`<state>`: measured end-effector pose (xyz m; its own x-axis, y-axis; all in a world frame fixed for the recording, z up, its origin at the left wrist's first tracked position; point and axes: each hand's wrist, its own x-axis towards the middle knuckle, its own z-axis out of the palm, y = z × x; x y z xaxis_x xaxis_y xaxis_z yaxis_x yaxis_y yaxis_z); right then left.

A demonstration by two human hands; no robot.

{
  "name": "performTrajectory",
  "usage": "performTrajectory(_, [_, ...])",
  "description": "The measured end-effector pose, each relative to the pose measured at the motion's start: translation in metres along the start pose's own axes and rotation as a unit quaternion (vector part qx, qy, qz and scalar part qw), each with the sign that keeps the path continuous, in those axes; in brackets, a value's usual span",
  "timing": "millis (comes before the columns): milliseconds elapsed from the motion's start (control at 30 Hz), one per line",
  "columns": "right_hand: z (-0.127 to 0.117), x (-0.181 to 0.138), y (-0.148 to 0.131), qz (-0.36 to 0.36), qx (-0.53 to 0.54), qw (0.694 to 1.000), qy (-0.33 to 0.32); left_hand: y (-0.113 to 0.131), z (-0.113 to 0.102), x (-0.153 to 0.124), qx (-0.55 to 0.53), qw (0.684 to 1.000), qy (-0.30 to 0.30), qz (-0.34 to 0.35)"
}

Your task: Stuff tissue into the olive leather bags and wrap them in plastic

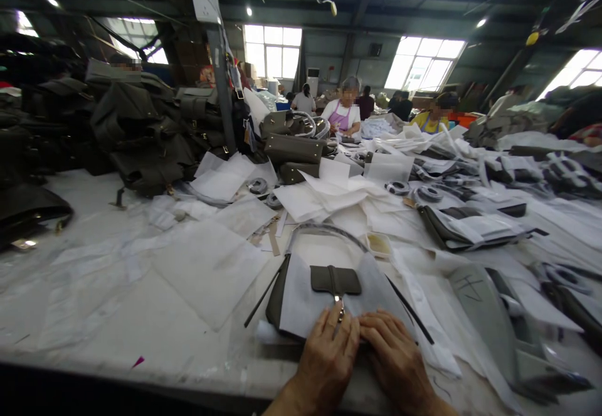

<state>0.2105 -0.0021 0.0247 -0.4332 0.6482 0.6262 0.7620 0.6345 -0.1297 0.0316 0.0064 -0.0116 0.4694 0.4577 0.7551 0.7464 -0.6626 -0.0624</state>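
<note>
A dark olive handbag [276,300] lies on the worktable in front of me, its handle [329,229] wrapped in clear film and arching away from me. White tissue paper [301,290] covers its front, under a short flap tab [335,280] with a metal clasp [340,309]. My left hand [332,344] is bent over the bag's lower front, fingers on both sides of the clasp's lower end. Beside it, my right hand [392,347] curls over the near edge and paper. Both hands look closed on the bag; their thumbs are hidden. Dark straps [410,309] stick out at the sides.
Loose white sheets [211,272] cover much of the table [108,350]. A small tray [379,245] stands behind the bag. Dark bags [141,127] are piled at left, more part-wrapped bags [470,228] at right. A post [221,77] rises behind; people [345,115] work farther back.
</note>
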Motion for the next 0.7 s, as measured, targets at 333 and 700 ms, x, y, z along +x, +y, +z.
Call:
performTrajectory(333, [-0.022,0.082,0.002,0.065,0.185,0.971,-0.139,0.001,0.008,-0.006,-0.016,1.0,0.014,-0.004])
performTrajectory(700, [0.056,0.185,0.033,0.048,-0.011,0.957,-0.286,0.001,0.029,0.004,0.004,0.974,0.223,-0.032])
